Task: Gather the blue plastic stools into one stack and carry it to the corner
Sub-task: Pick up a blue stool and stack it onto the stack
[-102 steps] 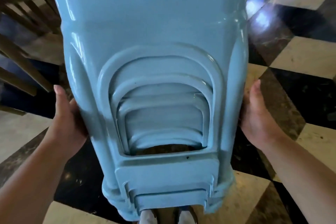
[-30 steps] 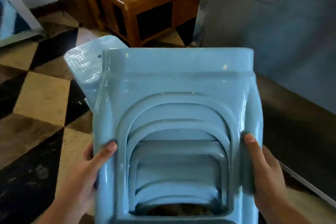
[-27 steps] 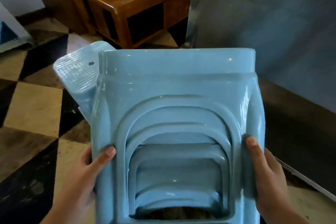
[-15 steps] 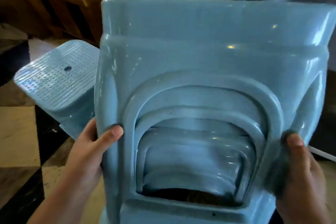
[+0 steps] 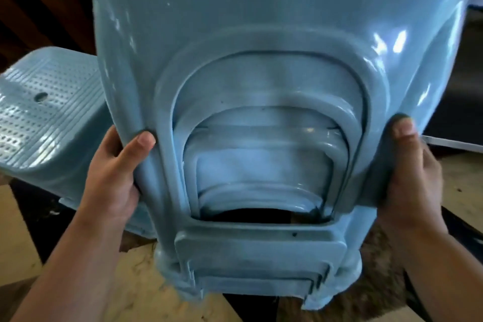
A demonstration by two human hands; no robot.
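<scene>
Both hands' grip: left hand point(image 5: 112, 180), right hand point(image 5: 410, 178) clasp stool stack point(image 5: 235, 60).

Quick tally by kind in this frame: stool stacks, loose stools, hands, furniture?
Held stack of nested blue stools: 1 (number of stools nested inside cannot be told exactly)
Separate blue stool at left: 1
Hands gripping the stack: 2, left hand and right hand
Wooden furniture: 1
Total: 5

Glossy plastic stools point(image 5: 261, 60), perforated seat point(image 5: 44, 117)
</scene>
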